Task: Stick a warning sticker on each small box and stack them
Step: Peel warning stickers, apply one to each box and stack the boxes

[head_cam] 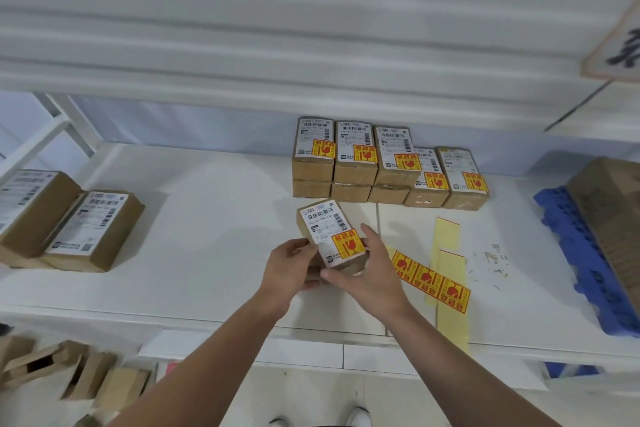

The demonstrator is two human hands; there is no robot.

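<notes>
Cardboard box [330, 236] with barcode label and red-yellow sticker [348, 245] being gripped by left hand [291, 269] and right hand [369, 267], sticker strip [431, 279] lying beside, stickered boxes [388, 163] stacked behind.

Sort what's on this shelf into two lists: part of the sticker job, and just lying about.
Part of the job:
- box in both hands, already stickered
- left hand, right hand
- stickered stack
- sticker strip
- unstickered boxes

Lying about:
- blue plastic tray
- big carton
- empty backing strips
</notes>
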